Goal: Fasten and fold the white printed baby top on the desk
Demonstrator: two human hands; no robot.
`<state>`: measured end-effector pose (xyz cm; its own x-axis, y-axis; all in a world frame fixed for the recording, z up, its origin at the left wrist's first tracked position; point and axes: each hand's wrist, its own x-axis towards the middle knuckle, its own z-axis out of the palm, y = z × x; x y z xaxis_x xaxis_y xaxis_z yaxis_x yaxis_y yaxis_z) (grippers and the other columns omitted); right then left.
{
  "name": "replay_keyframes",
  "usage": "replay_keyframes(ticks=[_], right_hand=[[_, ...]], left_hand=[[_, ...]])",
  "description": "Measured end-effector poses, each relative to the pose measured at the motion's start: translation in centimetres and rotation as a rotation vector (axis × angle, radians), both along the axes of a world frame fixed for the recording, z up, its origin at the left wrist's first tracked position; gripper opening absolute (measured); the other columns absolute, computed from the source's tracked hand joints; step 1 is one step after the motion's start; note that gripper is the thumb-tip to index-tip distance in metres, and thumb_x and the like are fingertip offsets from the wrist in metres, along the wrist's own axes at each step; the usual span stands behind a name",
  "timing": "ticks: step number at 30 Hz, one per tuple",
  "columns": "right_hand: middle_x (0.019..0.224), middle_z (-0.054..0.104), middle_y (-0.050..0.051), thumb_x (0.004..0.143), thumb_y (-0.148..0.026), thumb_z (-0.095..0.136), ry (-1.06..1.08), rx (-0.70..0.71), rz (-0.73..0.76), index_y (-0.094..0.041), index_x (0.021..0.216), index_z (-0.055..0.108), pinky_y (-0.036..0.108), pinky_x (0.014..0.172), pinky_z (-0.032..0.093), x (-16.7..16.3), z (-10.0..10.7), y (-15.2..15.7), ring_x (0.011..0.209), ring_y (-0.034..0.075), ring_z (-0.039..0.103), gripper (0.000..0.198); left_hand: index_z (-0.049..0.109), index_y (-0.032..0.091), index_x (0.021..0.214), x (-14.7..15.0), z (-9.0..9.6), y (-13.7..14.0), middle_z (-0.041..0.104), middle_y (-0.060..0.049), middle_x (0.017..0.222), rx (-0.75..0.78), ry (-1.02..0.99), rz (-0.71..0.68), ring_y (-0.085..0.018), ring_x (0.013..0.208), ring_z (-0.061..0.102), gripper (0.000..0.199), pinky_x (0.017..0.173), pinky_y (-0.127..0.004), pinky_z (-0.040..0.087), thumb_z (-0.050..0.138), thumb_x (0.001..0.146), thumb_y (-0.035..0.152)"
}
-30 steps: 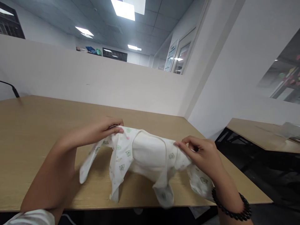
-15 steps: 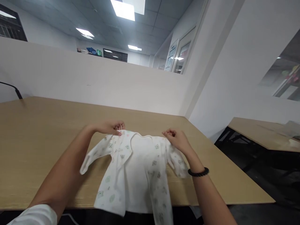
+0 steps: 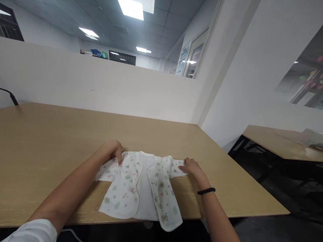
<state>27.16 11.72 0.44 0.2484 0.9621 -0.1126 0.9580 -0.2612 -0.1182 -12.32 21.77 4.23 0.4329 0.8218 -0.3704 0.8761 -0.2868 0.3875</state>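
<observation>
White printed baby shirt (image 3: pixel 141 188) lies flat at 6 o'clock on the wooden table (image 3: pixel 50 141), hem just over the near edge. I see left hand (image 3: pixel 114 153) and right hand (image 3: pixel 190 166) each pinching a shoulder; I'd keep them level and taut to avoid creases

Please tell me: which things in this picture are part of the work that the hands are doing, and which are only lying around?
In the work:
- baby shirt, spread flat, front open
- left hand on one shoulder
- right hand on the other shoulder
- wooden table under the shirt

Lying about:
- black cable at the far left edge
- second table on the right
</observation>
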Motion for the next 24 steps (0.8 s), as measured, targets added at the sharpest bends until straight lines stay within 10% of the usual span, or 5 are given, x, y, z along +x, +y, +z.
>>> replay_keyframes(ticks=[7,13,17,21,24], right_hand=[[0.102,0.067,0.017,0.089,-0.013,0.048,0.02,0.153,-0.104,-0.01,0.104,0.065,0.027,0.075,0.041,0.2,-1.7,2.4,0.1,0.025,0.062,0.023],[0.114,0.061,0.024,0.091,-0.013,0.039,-0.036,0.431,-0.206,-0.005,0.112,0.063,0.041,0.092,0.038,-0.7,-2.6,3.1,0.112,0.034,0.053,0.033],[0.136,0.05,0.018,0.093,-0.03,0.043,0.01,0.658,0.062,-0.013,0.126,0.059,0.048,0.105,0.03,-2.0,-2.9,3.3,0.131,0.034,0.036,0.04],[0.148,0.04,0.012,0.096,-0.046,0.037,0.114,0.433,0.505,-0.021,0.139,0.048,0.046,0.11,0.026,-3.3,-3.8,3.4,0.137,0.027,0.033,0.051],[0.152,0.035,0.009,0.098,-0.052,0.03,0.113,0.238,0.511,-0.028,0.145,0.04,0.054,0.111,0.019,-3.4,-4.5,3.0,0.14,0.028,0.028,0.054]], left_hand=[[0.056,0.014,0.058,-4.3,0.1,-0.7,0.058,-0.003,0.053,0.047,0.126,0.14,-0.024,0.06,0.061,0.017,0.06,-0.036,0.048,0.068,0.053,0.026],[0.063,0.01,0.101,-7.5,0.9,-2.5,0.061,-0.026,0.112,0.367,0.294,0.417,-0.046,0.109,0.053,0.041,0.085,-0.057,0.042,0.063,0.064,0.028],[0.046,0.014,0.134,-4.8,-0.2,-3.0,0.046,-0.021,0.14,0.532,0.082,0.283,-0.035,0.128,0.043,0.057,0.103,-0.048,0.034,0.043,0.085,0.043],[0.027,0.016,0.149,-0.9,-3.2,-3.0,0.022,-0.016,0.156,0.357,-0.023,0.019,-0.033,0.144,0.017,0.074,0.113,-0.052,0.018,0.029,0.089,0.06],[0.025,0.021,0.151,-0.5,-5.1,-3.0,0.016,-0.015,0.158,0.274,-0.017,-0.075,-0.035,0.145,0.009,0.079,0.112,-0.059,0.01,0.03,0.087,0.068]])
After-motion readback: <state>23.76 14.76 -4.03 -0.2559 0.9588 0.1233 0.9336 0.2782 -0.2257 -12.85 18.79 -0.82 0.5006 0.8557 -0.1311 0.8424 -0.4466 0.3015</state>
